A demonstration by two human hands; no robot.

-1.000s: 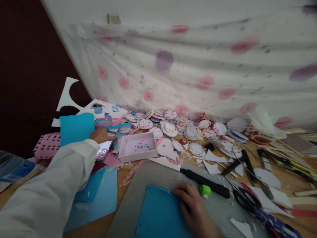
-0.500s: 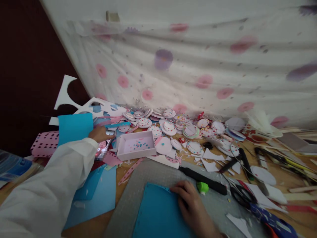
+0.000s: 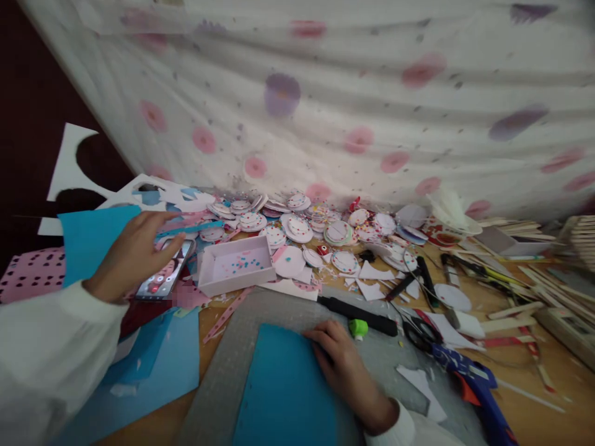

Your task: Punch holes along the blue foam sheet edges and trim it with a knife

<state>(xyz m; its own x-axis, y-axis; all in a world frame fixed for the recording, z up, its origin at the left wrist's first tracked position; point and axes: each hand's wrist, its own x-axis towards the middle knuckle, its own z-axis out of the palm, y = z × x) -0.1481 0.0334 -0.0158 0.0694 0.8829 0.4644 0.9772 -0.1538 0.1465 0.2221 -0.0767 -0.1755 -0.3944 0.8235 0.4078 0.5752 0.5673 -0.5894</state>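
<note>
My left hand (image 3: 132,254) is over the smartphone (image 3: 173,272), fingers stretched out and thumb apart, holding nothing. The phone lies face up with its screen lit; the hand covers part of it. A blue sheet (image 3: 283,384) lies on the grey cutting mat (image 3: 223,365) in front of me. At its right edge my right hand (image 3: 341,365) grips it with bent fingers, the fingertips on the upper right corner. Another bright blue piece (image 3: 95,232) is just behind my left hand, beside pink spotted paper (image 3: 35,272).
A white box (image 3: 237,282) with small confetti stands behind the mat. Several round layered paper pieces (image 3: 297,228) cover the back. To the right lie a black-handled tool (image 3: 362,316), a green cap (image 3: 357,328), scissors (image 3: 421,331) and a blue glue gun (image 3: 465,365).
My left hand has pulled back from the phone's upper end and its fingers have spread. My right hand stays at the blue sheet's edge. The view has turned slightly right.
</note>
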